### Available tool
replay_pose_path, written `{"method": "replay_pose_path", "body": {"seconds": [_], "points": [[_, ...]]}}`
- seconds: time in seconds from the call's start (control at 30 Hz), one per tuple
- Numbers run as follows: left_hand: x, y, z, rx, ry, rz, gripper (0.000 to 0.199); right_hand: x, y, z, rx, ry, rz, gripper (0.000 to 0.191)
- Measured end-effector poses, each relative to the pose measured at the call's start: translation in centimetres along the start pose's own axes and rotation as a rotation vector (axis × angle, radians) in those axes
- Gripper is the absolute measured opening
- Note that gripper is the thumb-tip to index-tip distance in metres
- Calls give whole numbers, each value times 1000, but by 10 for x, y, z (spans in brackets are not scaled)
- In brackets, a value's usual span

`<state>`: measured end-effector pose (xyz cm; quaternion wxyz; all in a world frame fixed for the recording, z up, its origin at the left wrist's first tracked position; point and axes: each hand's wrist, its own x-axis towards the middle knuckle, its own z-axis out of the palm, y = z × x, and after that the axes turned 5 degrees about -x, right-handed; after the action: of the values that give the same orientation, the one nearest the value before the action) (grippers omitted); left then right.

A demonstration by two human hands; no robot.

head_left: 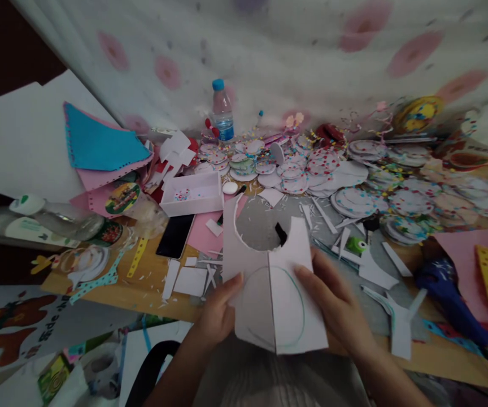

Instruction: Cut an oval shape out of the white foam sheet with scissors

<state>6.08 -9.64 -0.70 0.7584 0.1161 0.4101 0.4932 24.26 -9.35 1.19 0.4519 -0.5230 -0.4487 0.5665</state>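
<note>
Between my two hands, above the table's front edge, is a folded piece of white card (284, 305) with a crease down its middle. A green curved outline is drawn across both halves, and a rounded notch is cut out of its far edge. My left hand (218, 311) grips the left edge, thumb on top. On the right edge, my right hand (332, 294) holds the card the same way, its fingers partly hidden underneath. Beyond the notch lies a grey cutting mat (255, 223) strewn with white scraps.
Piles of decorated paper discs (295, 169) fill the back. A water bottle (222, 113) stands behind a white box (193, 195). A phone (175, 236) and plastic bottles (70, 220) lie left. On the right rest a blue glue gun (447, 294) and card offcuts (401, 333).
</note>
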Motion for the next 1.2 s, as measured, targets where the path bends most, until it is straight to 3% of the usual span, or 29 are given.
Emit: {"method": "replay_pose_path", "body": {"seconds": [0.3, 0.5, 0.73, 1.2], "points": [[-1, -1, 4, 362, 137, 204, 29, -6, -2, 0, -136, 80, -96, 13], [-7, -4, 11, 405, 190, 289, 32, -8, -6, 6, -246, 125, -194, 16], [-10, -2, 15, 494, 231, 320, 32, -9, -5, 9, -333, 143, -237, 19], [-6, 0, 20, 459, 245, 294, 30, -8, 4, 14, -275, 148, -166, 21]]}}
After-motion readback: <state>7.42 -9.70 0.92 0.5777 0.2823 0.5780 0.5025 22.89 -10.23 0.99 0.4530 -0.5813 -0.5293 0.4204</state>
